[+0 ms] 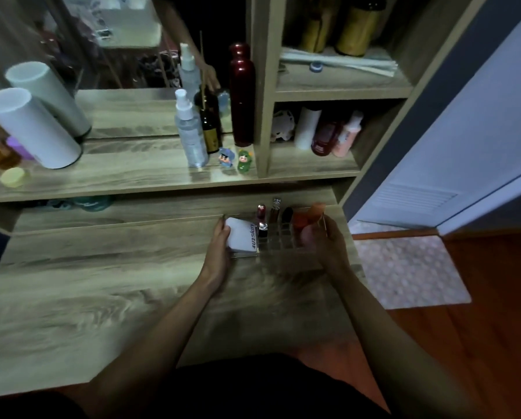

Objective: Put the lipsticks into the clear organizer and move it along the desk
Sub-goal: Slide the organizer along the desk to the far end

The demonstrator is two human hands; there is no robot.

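- The clear organizer (278, 237) stands on the far right part of the worktop (102, 282), close to its right edge and just below the raised shelf (117, 176).
- Inside it I can see a lipstick with a dark red top (262, 220), a second slim tube (275, 211) to its right, a dark item beside that, and orange-red sponges (309, 219) in the right end. A white compact (241, 237) with blue letters fills the left end.
- So the filling seems finished, and I judge the step in hand is moving the organizer along the worktop.
- The left hand (220, 249) holds the left end, its fingers curled around the wall beside the compact. The right hand (328, 240) holds the right end, its fingers closed on the wall beside the sponges.
- To do this well, both hands should push evenly and keep the base flat on the wood, because the lipsticks stand upright and can tip over if one side lifts.
- A slow slide is better than lifting; the walls are smooth and transparent, so a grip can slip.
- The free space is to the left, while the right edge is close, so the move should go left.
- The two small figurines (235, 158) and the spray bottle (189, 131) stand on the shelf above and are not in the way.
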